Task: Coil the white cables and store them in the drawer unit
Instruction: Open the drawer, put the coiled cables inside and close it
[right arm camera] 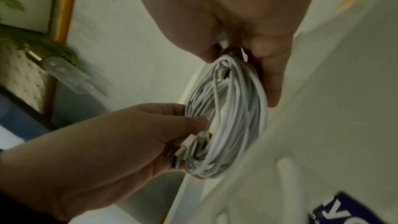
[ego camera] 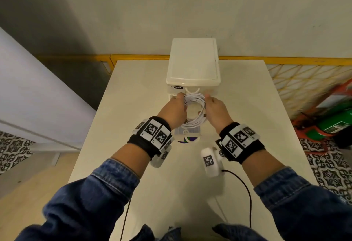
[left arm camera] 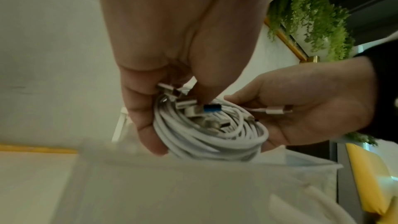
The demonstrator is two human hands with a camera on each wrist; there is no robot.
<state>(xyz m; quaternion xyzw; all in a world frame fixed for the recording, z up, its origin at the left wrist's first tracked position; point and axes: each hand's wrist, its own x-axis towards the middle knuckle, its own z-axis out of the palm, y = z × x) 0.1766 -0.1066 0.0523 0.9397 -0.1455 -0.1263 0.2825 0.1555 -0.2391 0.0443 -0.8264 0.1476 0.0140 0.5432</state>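
Grip status, head view: both hands hold one coil of white cables (ego camera: 194, 107) between them. Left hand (ego camera: 174, 110) has its fingers curled onto the coil's left side; right hand (ego camera: 217, 110) has its fingers curled onto the right side. The coil sits directly in front of the drawer unit (ego camera: 193, 65), above a pulled-out drawer (ego camera: 187, 133) whose front edge shows just below the coil. The drawer unit stands at the far end of the white table (ego camera: 238, 117), against the wall. Both wrists carry black bands with printed marker tags, and both forearms wear denim sleeves.

Left wrist view: the left hand (left arm camera: 172, 54) closes around the coil (left arm camera: 206, 134) from above, fingers (left arm camera: 146, 125) wrapped down its outer left side and the thumb pressed onto the connector ends bundled at the top. One plug with a blue insert (left arm camera: 212, 108) lies among these ends. The right hand (left arm camera: 301, 108) cups the opposite side of the coil, and a loose white connector lies across its palm. The pale drawer wall (left arm camera: 193, 185) is just below the coil; contact cannot be determined.

Right wrist view: the right hand (right arm camera: 247, 23) pinches the top of the coil (right arm camera: 228, 120), with one finger extended down its outer edge. The left hand (right arm camera: 107, 151) grips the lower side, thumb on the connector ends. The image is blurred.
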